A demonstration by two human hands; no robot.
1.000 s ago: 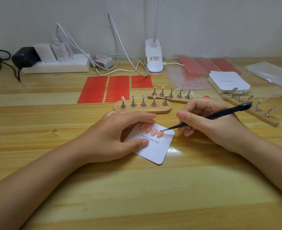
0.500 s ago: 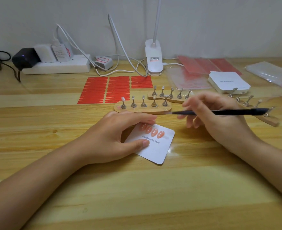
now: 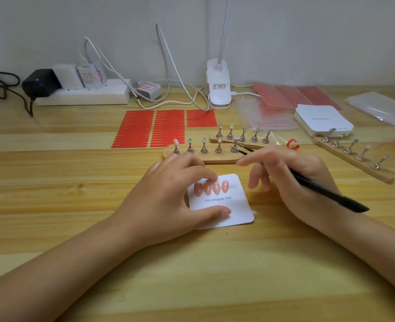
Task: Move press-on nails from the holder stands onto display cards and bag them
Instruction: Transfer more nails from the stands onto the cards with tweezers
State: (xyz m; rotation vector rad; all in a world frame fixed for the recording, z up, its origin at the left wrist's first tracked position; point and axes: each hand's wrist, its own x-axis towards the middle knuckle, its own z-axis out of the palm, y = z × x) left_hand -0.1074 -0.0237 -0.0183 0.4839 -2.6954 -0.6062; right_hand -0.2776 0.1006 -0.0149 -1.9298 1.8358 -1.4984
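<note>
1. The left hand pins the white square display card, bearing 4 glossy peach press-on nails, with fingers and thumb.
2. The right hand grips black tweezers reaching the oval wooden holder stand.
3. Nails look light, stiff, slippery; pinch edges.

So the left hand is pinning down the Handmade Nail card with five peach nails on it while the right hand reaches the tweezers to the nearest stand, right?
Not quite: the head view shows four peach nails on the card, not five. The left hand does pin it, and the right hand reaches the tweezers to the nearest stand.
</note>
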